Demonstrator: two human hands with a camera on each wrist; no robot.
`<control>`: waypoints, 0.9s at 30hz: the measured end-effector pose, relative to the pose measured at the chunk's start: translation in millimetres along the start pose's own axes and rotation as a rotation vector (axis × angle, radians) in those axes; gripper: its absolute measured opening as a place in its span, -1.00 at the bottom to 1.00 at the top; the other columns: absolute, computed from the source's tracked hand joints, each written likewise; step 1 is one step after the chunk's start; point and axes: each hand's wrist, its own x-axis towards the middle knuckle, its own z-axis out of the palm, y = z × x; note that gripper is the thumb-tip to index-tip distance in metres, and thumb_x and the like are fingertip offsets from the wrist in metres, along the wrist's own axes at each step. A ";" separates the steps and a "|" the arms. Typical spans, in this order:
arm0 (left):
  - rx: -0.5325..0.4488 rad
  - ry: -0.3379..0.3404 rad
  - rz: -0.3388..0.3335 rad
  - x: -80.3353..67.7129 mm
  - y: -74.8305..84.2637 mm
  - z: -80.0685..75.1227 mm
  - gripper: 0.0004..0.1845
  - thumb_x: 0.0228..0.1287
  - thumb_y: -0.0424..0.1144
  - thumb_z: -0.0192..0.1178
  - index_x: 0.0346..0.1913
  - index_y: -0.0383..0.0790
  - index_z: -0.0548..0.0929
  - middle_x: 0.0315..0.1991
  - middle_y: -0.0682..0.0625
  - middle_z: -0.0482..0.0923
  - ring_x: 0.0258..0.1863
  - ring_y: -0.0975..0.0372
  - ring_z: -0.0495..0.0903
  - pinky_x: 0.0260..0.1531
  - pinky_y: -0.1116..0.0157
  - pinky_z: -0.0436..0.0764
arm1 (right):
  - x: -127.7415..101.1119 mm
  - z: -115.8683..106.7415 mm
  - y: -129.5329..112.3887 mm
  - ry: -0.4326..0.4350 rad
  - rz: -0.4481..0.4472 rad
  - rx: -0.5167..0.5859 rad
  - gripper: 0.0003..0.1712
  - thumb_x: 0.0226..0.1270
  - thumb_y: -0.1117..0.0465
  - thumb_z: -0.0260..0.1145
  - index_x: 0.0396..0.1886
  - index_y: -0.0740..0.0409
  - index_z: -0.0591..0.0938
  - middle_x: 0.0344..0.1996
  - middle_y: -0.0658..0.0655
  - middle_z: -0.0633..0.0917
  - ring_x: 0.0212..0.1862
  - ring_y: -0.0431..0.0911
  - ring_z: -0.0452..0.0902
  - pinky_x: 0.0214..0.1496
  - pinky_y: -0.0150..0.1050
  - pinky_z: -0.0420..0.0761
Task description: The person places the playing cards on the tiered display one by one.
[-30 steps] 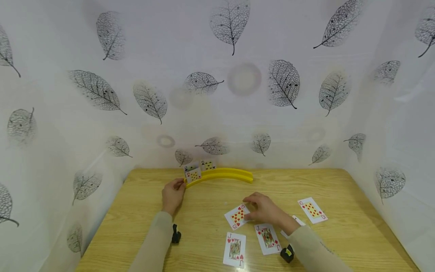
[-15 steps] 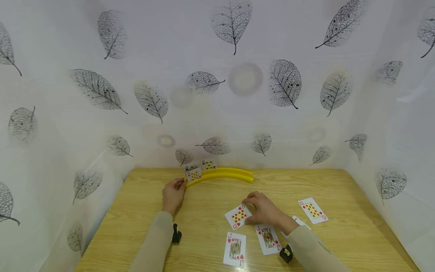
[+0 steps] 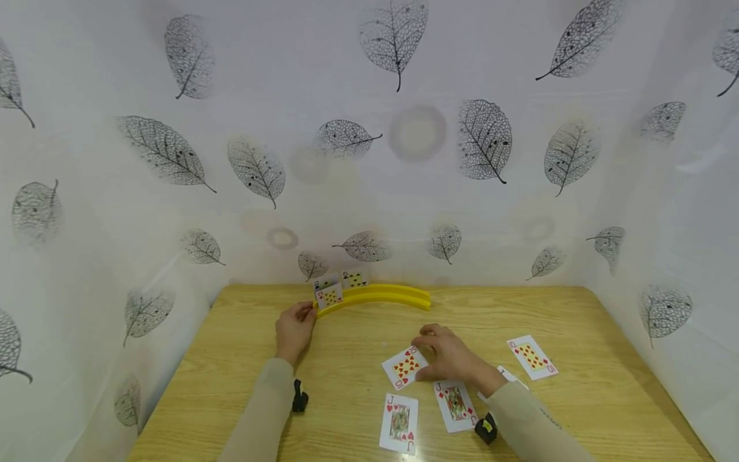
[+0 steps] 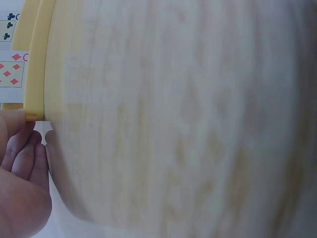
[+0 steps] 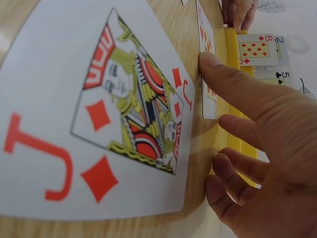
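Observation:
My left hand holds the left end of a curved yellow card holder, thumb against its tip and fingers curled beside it. Upright in the holder are an eight of diamonds, a five of clubs and a two of clubs. My right hand rests at the right corner of a ten of hearts that lies flat on the table. One straight digit touches that card's edge and the other fingers are loosely curled.
On the wooden table lie a jack of diamonds, a jack of hearts, a ten of diamonds and a card partly hidden under my right forearm. Leaf-print sheeting walls in the back and both sides.
My right hand's fingers have shifted slightly at the ten of hearts' corner. The card stays flat in place. The left hand has not moved.

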 end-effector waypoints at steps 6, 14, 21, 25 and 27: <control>-0.001 0.008 0.021 -0.1 -0.8 -0.9 -0.74 0.46 -0.37 0.30 0.13 -0.36 0.75 0.03 -0.28 0.79 0.08 -0.09 0.78 0.10 0.02 0.77 | -0.1 0.2 1.7 -0.011 0.000 0.012 -0.22 0.09 -0.03 0.68 0.29 0.17 0.68 0.40 0.40 0.49 0.37 0.38 0.42 0.36 0.39 0.48; -0.002 0.006 0.032 -0.3 -0.8 -1.7 -0.73 0.46 -0.36 0.30 0.13 -0.36 0.75 0.02 -0.26 0.80 0.07 -0.08 0.78 0.11 0.02 0.77 | 1.0 0.8 3.4 -0.018 0.002 0.013 -0.24 0.10 -0.03 0.68 0.28 0.16 0.68 0.40 0.39 0.49 0.38 0.37 0.41 0.36 0.39 0.47; 0.003 -0.004 0.031 -1.5 1.3 -1.3 -0.72 0.47 -0.37 0.28 0.15 -0.39 0.74 0.04 -0.29 0.78 0.08 -0.09 0.78 0.13 0.02 0.76 | 1.8 0.9 1.8 -0.016 0.006 0.015 -0.26 0.06 -0.01 0.70 0.22 0.17 0.70 0.39 0.41 0.49 0.37 0.39 0.43 0.38 0.39 0.47; -0.006 0.002 0.024 -1.1 0.6 -1.2 -0.72 0.47 -0.38 0.28 0.15 -0.38 0.74 0.04 -0.29 0.79 0.08 -0.09 0.78 0.12 0.04 0.77 | 2.2 0.9 1.3 -0.013 0.019 0.020 -0.28 0.04 0.00 0.71 0.18 0.17 0.70 0.39 0.40 0.50 0.37 0.38 0.44 0.40 0.38 0.47; -0.010 0.003 0.022 -0.9 0.2 -1.0 -0.73 0.46 -0.38 0.28 0.14 -0.38 0.74 0.04 -0.29 0.79 0.08 -0.10 0.78 0.11 0.04 0.77 | 2.3 1.1 1.3 -0.015 0.025 0.021 -0.29 0.03 0.00 0.71 0.16 0.17 0.71 0.39 0.40 0.49 0.37 0.38 0.44 0.41 0.37 0.46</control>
